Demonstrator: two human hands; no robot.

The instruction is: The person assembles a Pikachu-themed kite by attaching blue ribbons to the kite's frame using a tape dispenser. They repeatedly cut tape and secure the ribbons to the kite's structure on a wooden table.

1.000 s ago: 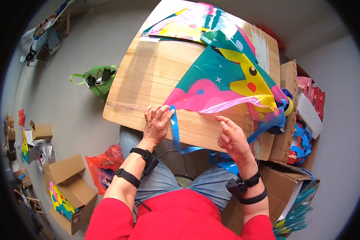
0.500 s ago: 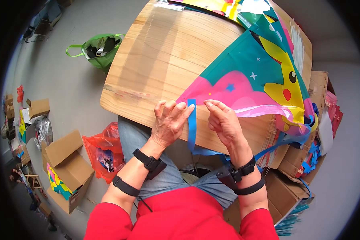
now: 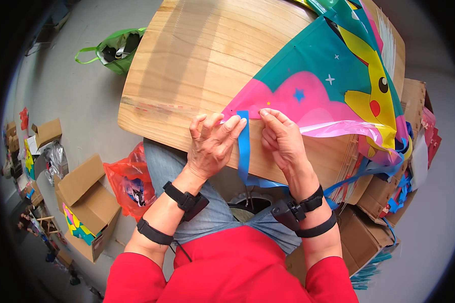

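Observation:
My left hand pinches the upper end of a blue ribbon between thumb and fingertip, against the pink corner of a thin printed plastic sheet. The ribbon hangs over the table edge and bends off to the right, passing behind my right wrist. Just right of the ribbon, my right hand is closed in a pinch at the sheet's pink lower edge. Teal and pink with a yellow cartoon figure, the sheet spreads toward the far right of the table, and its near edge is loosely folded.
The wooden table has a rounded near-left corner. Thin white rods lie along its right side. Cardboard boxes stand at the right, and another open box at the left. A red bag and a green bag rest on the floor.
The view has shifted, so the table and sheet sit a little higher in the picture. Both hands keep nearly the same pinches beside each other at the sheet's edge.

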